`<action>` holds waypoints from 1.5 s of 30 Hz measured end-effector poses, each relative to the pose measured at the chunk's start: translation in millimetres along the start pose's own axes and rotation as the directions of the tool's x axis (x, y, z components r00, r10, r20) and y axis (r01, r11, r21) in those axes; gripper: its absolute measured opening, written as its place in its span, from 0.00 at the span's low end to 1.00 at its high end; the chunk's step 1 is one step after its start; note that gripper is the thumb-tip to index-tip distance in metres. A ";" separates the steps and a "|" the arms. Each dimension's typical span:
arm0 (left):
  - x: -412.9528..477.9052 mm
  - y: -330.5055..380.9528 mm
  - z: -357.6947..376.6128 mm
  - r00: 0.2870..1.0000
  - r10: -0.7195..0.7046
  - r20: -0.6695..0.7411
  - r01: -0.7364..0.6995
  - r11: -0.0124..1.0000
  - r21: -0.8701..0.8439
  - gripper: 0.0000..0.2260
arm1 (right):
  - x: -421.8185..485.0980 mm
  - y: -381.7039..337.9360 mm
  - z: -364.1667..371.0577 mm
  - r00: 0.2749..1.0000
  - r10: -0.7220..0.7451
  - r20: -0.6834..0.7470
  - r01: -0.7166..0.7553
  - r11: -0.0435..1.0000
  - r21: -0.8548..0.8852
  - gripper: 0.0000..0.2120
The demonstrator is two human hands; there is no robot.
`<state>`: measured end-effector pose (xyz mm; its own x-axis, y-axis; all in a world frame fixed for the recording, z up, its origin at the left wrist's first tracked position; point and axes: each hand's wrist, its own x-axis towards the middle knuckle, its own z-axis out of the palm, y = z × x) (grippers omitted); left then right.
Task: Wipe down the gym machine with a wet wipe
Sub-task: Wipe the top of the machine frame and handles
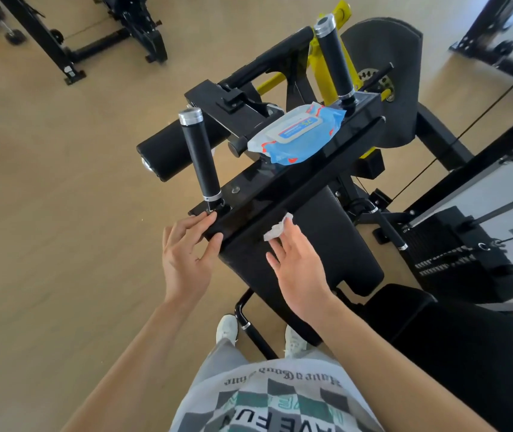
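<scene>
A person in a grey checked printed shirt (264, 400) and white shoes (227, 328) stands over a black steel-framed gym machine (358, 120) with yellow parts, seen from a head-worn camera. The left hand (186, 254) grasps the near end of the machine's glossy black crossbar (280, 182), thumb on the near side and fingers curled over the top, just below one upright black cylindrical handle with a silver cap (199, 157). The right hand (299, 263) lies flat with fingers extended, not clenched, its fingertips pressing a crumpled white wet wipe (277, 230) against the top edge of the black padded backrest (327, 251), just beneath the crossbar. A blue plastic pack of wipes with a white flip lid (295, 132) lies on top of the crossbar, between that handle and a second matching upright handle (333, 57) at the far end. A black foam roller pad (168, 151) juts out to the left behind the near handle. The machine stands on a light wood-tone floor (62, 182), with other black equipment frames (71, 54) well apart at upper left.
</scene>
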<state>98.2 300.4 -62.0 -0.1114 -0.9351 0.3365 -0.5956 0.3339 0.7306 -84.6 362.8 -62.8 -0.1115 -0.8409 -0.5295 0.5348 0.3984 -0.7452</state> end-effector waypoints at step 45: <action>41.6 61.3 73.0 0.919 0.359 0.163 -0.394 0.805 0.444 0.21 | 70.9 -48.7 -81.1 0.829 -0.555 0.071 0.332 0.384 -0.862 0.32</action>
<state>-1.1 273.3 -46.6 -0.4463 -0.7587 0.4746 -0.7886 0.5841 0.1922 -186.4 313.4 -97.0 -0.3293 -0.9442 0.0035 -0.5531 0.1899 -0.8112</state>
